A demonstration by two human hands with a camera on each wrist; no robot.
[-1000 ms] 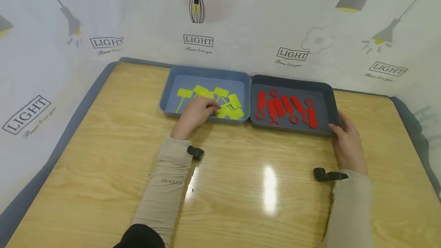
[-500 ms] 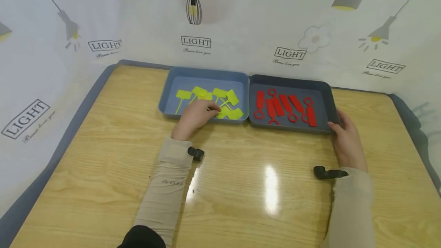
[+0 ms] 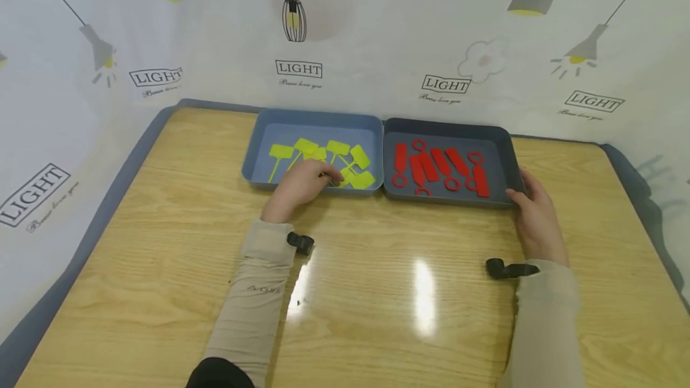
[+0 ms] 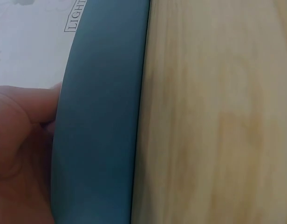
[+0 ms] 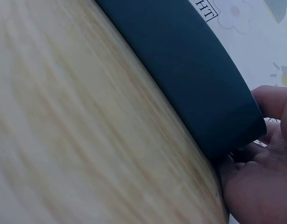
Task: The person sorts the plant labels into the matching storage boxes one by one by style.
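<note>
A blue tray (image 3: 312, 117) holds several yellow T-shaped plant labels (image 3: 281, 151). My left hand (image 3: 304, 183) reaches over its front wall, bent fingertips down among the labels at the right; I cannot tell whether they pinch one. In the left wrist view the thumb overlaps the rim of the blue tray (image 4: 99, 116). Against its right side stands a dark grey tray (image 3: 453, 126) with several red ring-ended tags (image 3: 481, 181). My right hand (image 3: 539, 217) grips that tray's front right corner, thumb on the rim and fingers round the outside, also seen in the right wrist view.
Both trays stand at the back of a wooden table (image 3: 372, 292), close to a white wall cloth (image 3: 366, 29) printed with lamps. Black wrist cameras (image 3: 300, 243) sit at both sleeve cuffs.
One yellow label near my left fingertips has shifted slightly toward the back of the blue tray. The head view has drifted a little. My right hand stays on the dark grey tray's corner.
</note>
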